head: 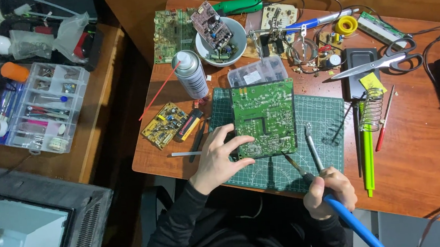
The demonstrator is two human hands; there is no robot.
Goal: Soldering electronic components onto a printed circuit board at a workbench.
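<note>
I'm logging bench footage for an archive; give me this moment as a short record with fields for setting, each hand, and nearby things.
setting: brown wooden desk with a green gridded cutting mat
left hand: grips the lower left edge of the large green circuit board lying on the mat
right hand: holds a blue-handled soldering iron, tip at the board's lower edge
beside board: silver tweezers
behind board: white spray can, white bowl of parts
right side: black-handled scissors

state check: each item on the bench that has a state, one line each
left hand: gripping the board's left edge
green circuit board: flat on cutting mat, solder side up
right hand: holding the iron
soldering iron: tip at the board's lower edge
scissors: open
spray can: upright, red straw fitted
</note>
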